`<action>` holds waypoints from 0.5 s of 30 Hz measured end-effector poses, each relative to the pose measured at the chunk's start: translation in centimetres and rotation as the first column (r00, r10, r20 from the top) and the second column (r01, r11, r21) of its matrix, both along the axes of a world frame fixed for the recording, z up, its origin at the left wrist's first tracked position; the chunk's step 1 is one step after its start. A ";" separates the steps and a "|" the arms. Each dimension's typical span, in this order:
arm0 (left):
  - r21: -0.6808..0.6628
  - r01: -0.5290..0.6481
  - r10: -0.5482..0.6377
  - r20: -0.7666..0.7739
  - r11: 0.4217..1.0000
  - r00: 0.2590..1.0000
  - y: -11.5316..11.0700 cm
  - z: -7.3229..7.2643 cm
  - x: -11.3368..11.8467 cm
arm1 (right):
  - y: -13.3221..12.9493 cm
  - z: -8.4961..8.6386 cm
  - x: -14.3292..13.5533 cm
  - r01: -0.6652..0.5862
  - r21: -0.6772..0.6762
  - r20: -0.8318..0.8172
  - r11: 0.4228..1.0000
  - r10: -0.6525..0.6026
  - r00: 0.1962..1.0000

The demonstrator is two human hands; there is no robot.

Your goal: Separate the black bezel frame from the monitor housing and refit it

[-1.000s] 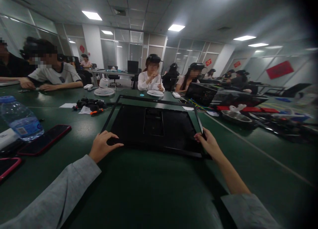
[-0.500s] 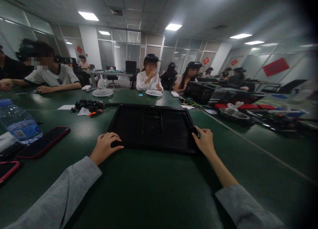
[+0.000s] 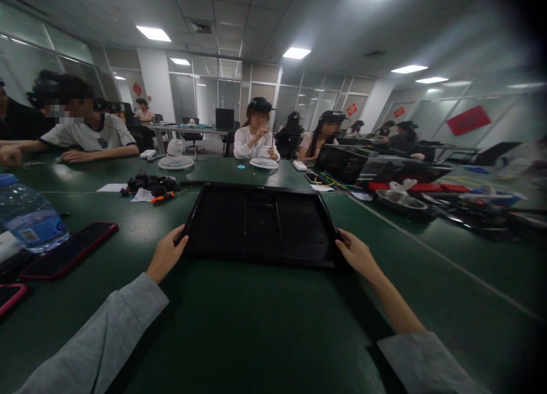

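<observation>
A shallow black monitor casing, rectangular with a raised rim and a recessed panel in its middle, is in front of me on the green table. My left hand is closed on the casing's left rim near the front corner, thumb on top and fingers around the outer side. On the opposite side, my right hand grips the right rim near its front corner. Fingers of both hands are partly hidden by the rim. Whether the casing's underside fully touches the table I cannot tell.
To the left are a water bottle and a phone. Black parts lie beyond the casing. A metal bowl and cables are at the right. Co-workers sit across the table, near white fan grilles.
My left hand has moved from the front left corner outward and now grips the left rim. My right hand has shifted slightly down along the right rim.
</observation>
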State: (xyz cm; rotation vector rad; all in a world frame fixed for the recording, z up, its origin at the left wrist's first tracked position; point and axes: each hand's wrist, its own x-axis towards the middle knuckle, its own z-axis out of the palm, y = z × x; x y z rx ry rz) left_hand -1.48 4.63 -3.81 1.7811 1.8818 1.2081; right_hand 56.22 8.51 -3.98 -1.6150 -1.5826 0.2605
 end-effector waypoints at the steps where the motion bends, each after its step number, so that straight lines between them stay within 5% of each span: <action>1: -0.013 -0.010 0.010 0.014 1.000 1.000 0.0 0.1 -0.1 | 0.0 0.1 -0.4 0.015 0.028 0.019 0.999 -0.016 1.000; 7: -0.069 -0.171 0.166 -0.074 0.983 0.983 -0.7 1.1 -0.4 | 0.1 0.7 -3.0 0.026 0.081 0.146 0.996 -0.037 0.989; 15: -0.123 -0.217 0.193 -0.182 0.968 0.964 -0.5 1.2 -0.6 | 0.4 0.2 -4.0 0.016 0.168 0.199 0.986 -0.049 0.979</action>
